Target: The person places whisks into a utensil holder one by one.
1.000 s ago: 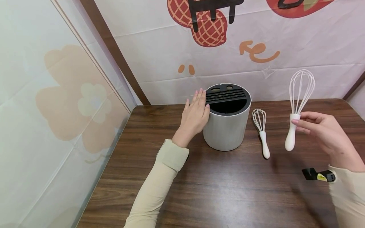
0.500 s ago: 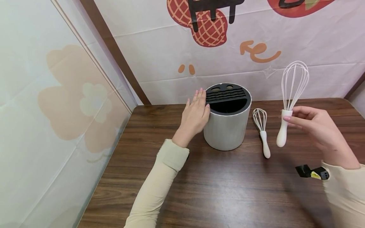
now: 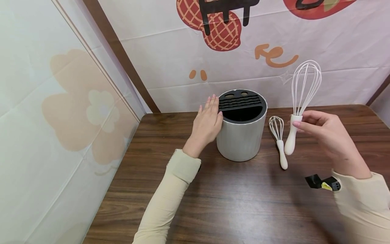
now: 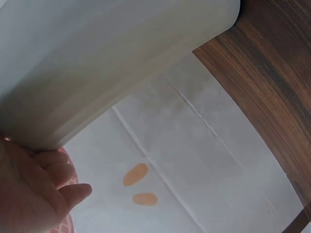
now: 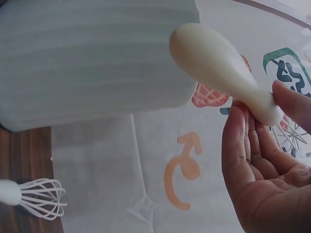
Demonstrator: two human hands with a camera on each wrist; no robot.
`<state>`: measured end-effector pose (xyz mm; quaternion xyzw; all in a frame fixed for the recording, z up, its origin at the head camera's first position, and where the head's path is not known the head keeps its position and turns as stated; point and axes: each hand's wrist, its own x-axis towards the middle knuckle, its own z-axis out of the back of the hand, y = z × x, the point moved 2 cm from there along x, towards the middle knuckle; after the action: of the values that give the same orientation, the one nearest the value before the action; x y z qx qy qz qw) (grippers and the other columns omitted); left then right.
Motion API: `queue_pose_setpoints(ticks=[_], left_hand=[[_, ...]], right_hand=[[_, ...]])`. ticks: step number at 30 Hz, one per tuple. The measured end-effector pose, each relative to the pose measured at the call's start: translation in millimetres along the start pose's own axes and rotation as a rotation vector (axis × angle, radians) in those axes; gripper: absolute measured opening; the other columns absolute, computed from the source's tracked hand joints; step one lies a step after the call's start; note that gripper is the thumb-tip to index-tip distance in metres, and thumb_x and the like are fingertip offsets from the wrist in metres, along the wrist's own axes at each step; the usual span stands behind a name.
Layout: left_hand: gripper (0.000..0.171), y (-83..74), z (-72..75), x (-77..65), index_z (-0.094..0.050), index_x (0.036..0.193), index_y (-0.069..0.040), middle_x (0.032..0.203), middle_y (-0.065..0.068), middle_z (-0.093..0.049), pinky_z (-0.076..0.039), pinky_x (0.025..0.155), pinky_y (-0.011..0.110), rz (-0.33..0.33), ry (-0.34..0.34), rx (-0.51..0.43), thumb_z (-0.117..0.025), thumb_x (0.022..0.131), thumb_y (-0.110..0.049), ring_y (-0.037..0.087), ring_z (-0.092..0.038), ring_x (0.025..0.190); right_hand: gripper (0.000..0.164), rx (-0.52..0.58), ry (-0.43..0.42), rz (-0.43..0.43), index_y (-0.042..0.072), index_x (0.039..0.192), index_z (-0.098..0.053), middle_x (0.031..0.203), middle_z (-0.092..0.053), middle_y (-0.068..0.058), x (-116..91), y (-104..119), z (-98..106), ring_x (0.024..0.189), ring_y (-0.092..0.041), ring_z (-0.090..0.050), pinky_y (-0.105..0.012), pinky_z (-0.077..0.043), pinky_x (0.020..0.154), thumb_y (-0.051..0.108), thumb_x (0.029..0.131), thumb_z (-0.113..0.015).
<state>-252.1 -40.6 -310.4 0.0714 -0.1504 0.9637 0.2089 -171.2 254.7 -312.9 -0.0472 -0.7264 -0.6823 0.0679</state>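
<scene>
My left hand (image 3: pixel 207 127) rests with nearly straight fingers against the left side of a white utensil holder (image 3: pixel 239 142), whose black top has slots, two round holes and a wide opening. In the left wrist view the fingers touch the holder's wall (image 4: pixel 97 68). Between thumb and fingers my right hand (image 3: pixel 330 135) pinches the larger white whisk (image 3: pixel 294 134) at the top of its handle, wires up, held above the table. A smaller white whisk (image 3: pixel 281 154) lies on the table between the holder and the right hand; in the right wrist view its wires (image 5: pixel 43 198) show at lower left.
The brown wooden table (image 3: pixel 231 206) ends at the back against a white printed cloth (image 3: pixel 164 64). Another cloth panel (image 3: pixel 27 135) with a flower stands along the left edge.
The right hand has moved left with the larger whisk, nearer the smaller whisk and the holder, and the whisk has risen slightly. The left hand stays on the holder.
</scene>
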Motion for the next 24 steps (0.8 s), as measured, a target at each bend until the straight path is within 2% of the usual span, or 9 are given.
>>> queue_pose_setpoints(ticks=[8,14,19,24], left_hand=[[0.055,0.7,0.9,1.6,-0.017,0.151,-0.003,0.156,0.007,-0.014,-0.007,0.115,0.043,0.004,-0.007,0.044,-0.023,0.102,-0.027,0.017,-0.007,0.144],[0.054,1.2,1.3,2.1,-0.018,0.151,-0.004,0.156,0.007,-0.014,-0.007,0.115,0.042,0.0,-0.007,0.03,-0.023,0.101,-0.026,0.017,-0.007,0.144],[0.054,1.0,1.5,2.5,-0.019,0.15,-0.003,0.156,0.007,-0.015,-0.006,0.115,0.041,0.0,-0.013,0.015,-0.024,0.101,-0.026,0.018,-0.009,0.144],[0.054,0.7,1.4,3.0,-0.018,0.151,-0.004,0.156,0.007,-0.014,-0.006,0.115,0.04,0.004,-0.009,0.015,-0.024,0.101,-0.027,0.017,-0.008,0.143]], right_hand=[[0.018,0.001,0.026,0.007,0.007,0.098,-0.072,0.086,-0.071,0.003,4,4,-12,0.081,-0.008,-0.061,-0.019,-0.047,0.073,-0.003,0.085,-0.064],[0.017,0.036,0.07,0.038,0.002,0.099,-0.071,0.086,-0.071,-0.001,8,9,-24,0.082,-0.01,-0.063,-0.021,-0.046,0.076,-0.004,0.086,-0.063],[0.015,0.071,0.124,0.074,-0.002,0.099,-0.068,0.084,-0.071,-0.005,13,14,-36,0.078,-0.012,-0.064,-0.023,-0.048,0.074,-0.004,0.086,-0.063],[0.013,0.044,0.104,0.069,0.002,0.096,-0.07,0.084,-0.07,-0.001,19,19,-47,0.077,-0.01,-0.062,-0.021,-0.048,0.072,-0.003,0.085,-0.065]])
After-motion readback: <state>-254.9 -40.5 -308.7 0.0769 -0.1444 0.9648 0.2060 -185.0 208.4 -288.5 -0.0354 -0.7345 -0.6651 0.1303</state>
